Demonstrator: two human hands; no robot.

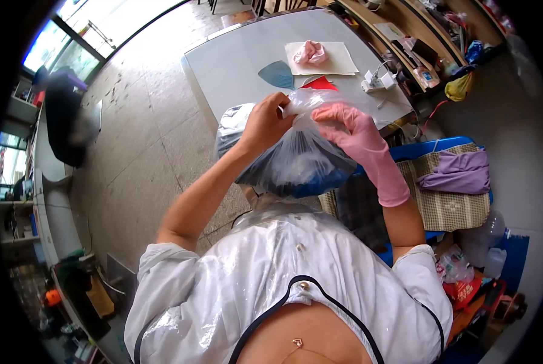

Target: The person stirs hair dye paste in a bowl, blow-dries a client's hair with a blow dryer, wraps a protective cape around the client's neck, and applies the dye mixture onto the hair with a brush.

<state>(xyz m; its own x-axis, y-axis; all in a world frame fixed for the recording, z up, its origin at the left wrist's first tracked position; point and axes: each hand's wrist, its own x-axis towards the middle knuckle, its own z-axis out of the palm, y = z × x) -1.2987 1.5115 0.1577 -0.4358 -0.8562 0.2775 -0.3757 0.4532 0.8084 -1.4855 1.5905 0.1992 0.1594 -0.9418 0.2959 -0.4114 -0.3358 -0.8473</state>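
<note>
A clear plastic bag (302,151) with dark and blue contents hangs in front of my chest, its neck gathered at the top. My left hand (269,121), bare, pinches the gathered neck from the left. On the other side my right hand (351,128), in a pink rubber glove, has its fingers curled on the plastic close by. The bag's loose top end spreads up over the edge of the table. What exactly the contents are cannot be made out through the plastic.
On the grey table (229,67) lie a blue fan (276,75), a crumpled pink cloth (310,53) on white paper (338,60), a red piece (321,84) and a white power strip (373,84). To the right, a purple cloth (456,172) covers a woven mat (444,209). Shelves (399,30) stand behind.
</note>
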